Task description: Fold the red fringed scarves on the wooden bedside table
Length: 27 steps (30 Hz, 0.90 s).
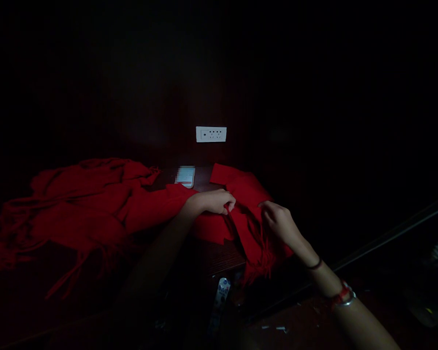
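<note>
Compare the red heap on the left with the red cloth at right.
The left heap spreads wider than the right cloth. The left heap is loosely crumpled; the right cloth lies flatter near the wall. The left hand and right hand pinch the right cloth, not the left heap. Both are red and fringed.

The kind of place is hard to tell in this dimness; it is an indoor spot, shown by a white socket panel (210, 134) set in a dark wall (160, 107) above a dark wooden table (224, 258), with a lit phone (186, 176) lying on the tabletop.
</note>
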Available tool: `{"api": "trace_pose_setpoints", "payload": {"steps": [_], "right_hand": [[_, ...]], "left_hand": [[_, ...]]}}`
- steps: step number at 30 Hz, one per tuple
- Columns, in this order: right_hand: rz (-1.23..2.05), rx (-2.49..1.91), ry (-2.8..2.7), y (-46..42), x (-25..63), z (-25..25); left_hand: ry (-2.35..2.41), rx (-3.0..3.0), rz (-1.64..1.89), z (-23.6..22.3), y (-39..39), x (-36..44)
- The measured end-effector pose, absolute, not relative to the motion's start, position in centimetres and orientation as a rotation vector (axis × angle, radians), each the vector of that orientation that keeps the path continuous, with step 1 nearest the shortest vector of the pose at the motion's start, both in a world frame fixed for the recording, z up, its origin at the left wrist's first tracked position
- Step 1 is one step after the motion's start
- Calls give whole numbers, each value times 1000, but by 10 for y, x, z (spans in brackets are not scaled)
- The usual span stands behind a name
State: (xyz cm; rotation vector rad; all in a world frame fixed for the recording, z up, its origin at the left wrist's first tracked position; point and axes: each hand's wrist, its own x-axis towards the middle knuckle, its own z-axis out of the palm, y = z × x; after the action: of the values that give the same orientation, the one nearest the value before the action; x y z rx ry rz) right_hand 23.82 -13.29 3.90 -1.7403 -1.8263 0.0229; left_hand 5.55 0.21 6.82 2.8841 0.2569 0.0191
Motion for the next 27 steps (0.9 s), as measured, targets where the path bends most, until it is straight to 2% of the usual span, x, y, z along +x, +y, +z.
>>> {"api": "trace_pose_setpoints", "payload": {"steps": [3,6,9,11,13,16,22,27], "right_hand": [[165,-1716,-1516,-119,249,33],[467,-1668,-1237,-108,258,26],[703,-1575,-1238,-113,259,26],[662,-1541,-1438,-121,256,28],[486,-1572,-1599,-125,254,28],[305,-1650,-1532,-119,254,26],[610,-1382,-1011,-101,261,42],[526,-1350,-1049,-85,261,71]], "left_hand": [[235,2898,27,67,3,56],[246,2930,76,69,1,55],[292,2936,66,72,0,54],[318,2926,-1,74,-2,53],[329,2922,-54,76,-4,53],[344,2918,-102,80,-8,53],[370,2854,-197,86,-11,49],[375,2830,-79,83,-2,43]]}}
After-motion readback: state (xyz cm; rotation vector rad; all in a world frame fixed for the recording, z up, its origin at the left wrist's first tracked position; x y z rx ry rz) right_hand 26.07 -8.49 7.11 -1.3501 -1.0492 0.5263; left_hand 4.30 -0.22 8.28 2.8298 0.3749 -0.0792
